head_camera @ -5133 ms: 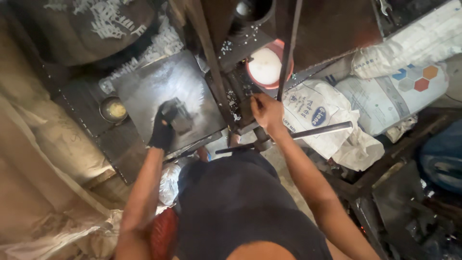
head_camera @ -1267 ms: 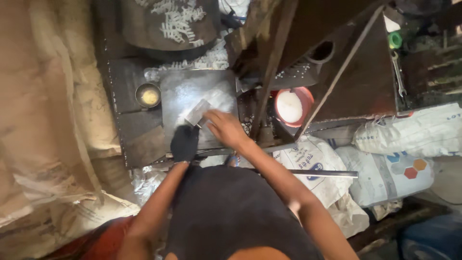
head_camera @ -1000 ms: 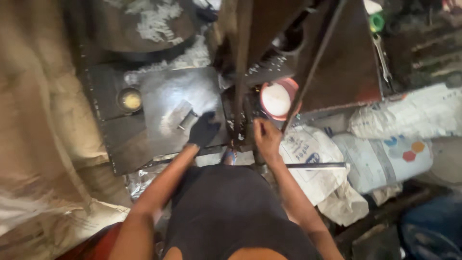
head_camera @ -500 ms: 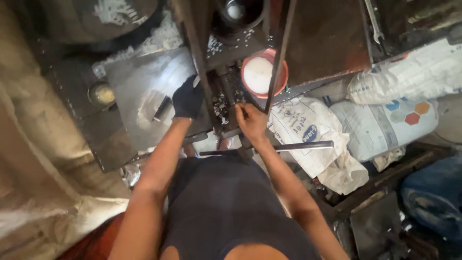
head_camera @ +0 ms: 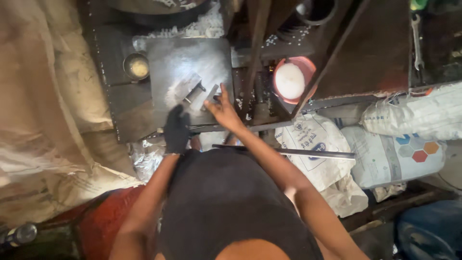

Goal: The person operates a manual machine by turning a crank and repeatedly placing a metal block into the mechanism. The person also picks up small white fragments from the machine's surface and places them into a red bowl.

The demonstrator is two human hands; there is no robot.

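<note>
I look straight down over a dark metal work plate (head_camera: 183,62) dusted with pale powder. Two small metal blocks lie on it: one block (head_camera: 192,91) left of centre, another block (head_camera: 210,98) by my right fingers. My right hand (head_camera: 222,110) is bare, fingers spread, touching the plate next to that second block. My left hand (head_camera: 176,129) wears a black glove and rests at the plate's near edge, holding nothing I can see.
A small metal cup (head_camera: 136,66) of yellowish stuff sits left of the plate. A red bowl (head_camera: 291,79) of white powder stands to the right under dark steel bars. A long metal rod (head_camera: 298,153) crosses above printed white sacks (head_camera: 394,149). Tan cloth (head_camera: 53,120) covers the left.
My right hand moved from the steel frame onto the plate beside the blocks. My gloved left hand drew back from the plate's middle to its near edge.
</note>
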